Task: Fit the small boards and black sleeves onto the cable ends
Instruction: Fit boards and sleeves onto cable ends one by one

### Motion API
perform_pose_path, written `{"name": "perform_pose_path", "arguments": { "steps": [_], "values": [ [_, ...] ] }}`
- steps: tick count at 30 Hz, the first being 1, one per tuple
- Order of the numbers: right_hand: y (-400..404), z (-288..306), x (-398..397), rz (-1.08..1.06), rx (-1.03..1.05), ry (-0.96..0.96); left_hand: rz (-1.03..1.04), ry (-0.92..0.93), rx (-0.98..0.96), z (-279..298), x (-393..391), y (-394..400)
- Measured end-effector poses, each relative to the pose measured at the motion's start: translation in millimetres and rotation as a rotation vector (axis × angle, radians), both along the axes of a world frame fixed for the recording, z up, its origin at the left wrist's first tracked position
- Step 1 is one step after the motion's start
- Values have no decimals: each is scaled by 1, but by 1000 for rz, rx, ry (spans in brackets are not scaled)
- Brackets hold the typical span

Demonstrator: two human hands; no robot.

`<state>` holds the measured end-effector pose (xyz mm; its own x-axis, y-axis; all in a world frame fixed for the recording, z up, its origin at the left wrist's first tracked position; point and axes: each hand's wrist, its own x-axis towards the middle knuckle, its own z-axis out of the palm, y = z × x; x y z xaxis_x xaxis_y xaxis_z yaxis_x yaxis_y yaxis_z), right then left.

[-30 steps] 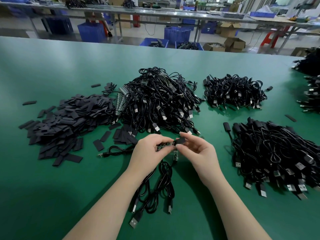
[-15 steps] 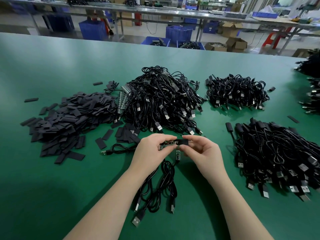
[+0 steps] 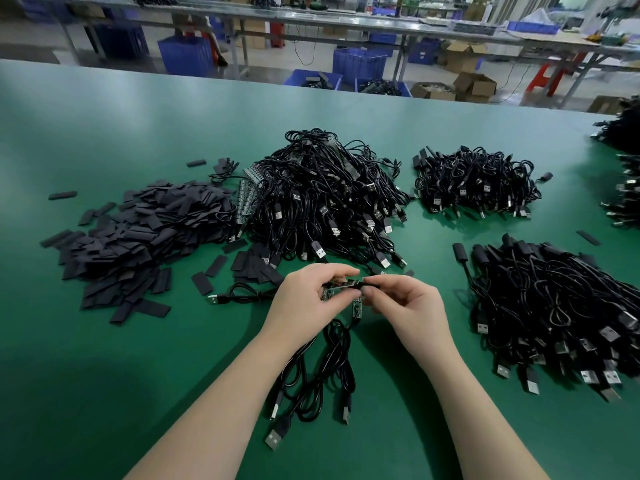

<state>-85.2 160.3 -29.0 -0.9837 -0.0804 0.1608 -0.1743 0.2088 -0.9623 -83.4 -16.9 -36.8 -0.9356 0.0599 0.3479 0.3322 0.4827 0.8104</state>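
Board point(image 3: 341, 286) pinched between both hands point(image 3: 360, 299).

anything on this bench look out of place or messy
Mostly tidy heaps, but a few black sleeves have strayed from their pile: one far left, one near the top, one on the right between the cable heaps. Nothing looks damaged or spilled.

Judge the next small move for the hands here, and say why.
Probably slide the black sleeve, pinched by the right hand, leftward over the small board that the left hand holds: sleeve and board already meet end to end, with most of the board bare.
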Motion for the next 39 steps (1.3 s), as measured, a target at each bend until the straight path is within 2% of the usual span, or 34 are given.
{"name": "perform_pose_path", "arguments": {
  "steps": [7, 19, 25, 39],
  "values": [
    [-2, 0, 2, -23, 86, 168, -3, 5, -40, -1, -1, 0],
    [-1, -10, -3, -70, 410, 451, -26, -6, -151, -4, 0, 4],
    [1, -12, -5, -35, 479, 418, -41, -5, -183, -5, 0, 5],
    [-4, -13, -2, 1, 443, 383, -78, -61, -178, -2, -1, 3]
  ]
}}
